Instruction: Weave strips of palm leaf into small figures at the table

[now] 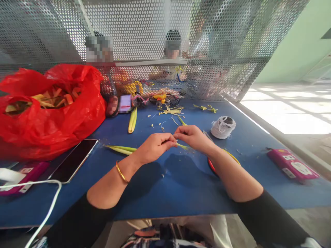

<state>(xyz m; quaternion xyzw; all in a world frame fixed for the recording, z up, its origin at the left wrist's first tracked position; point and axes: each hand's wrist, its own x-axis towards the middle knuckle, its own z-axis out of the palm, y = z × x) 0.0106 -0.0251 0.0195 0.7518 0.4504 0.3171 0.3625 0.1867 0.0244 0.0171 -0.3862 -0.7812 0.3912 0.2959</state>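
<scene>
My left hand, with a gold bangle at the wrist, pinches a thin pale-green leaf strip. Its blurred end sticks out to the right, above the blue table. My right hand is closed in a pinch against the left fingertips; what lies between its fingers is too small to make out. Under my right forearm are scissors with a red and yellow handle, partly hidden. Long green leaf pieces lie beside my left wrist, and another leaf piece shows just behind my right hand.
A red plastic bag of plant scraps fills the left side, near a dark phone and white cable. A white thread spool and magenta power strip are right. Leaf scraps lie before a perforated metal screen; people sit beyond.
</scene>
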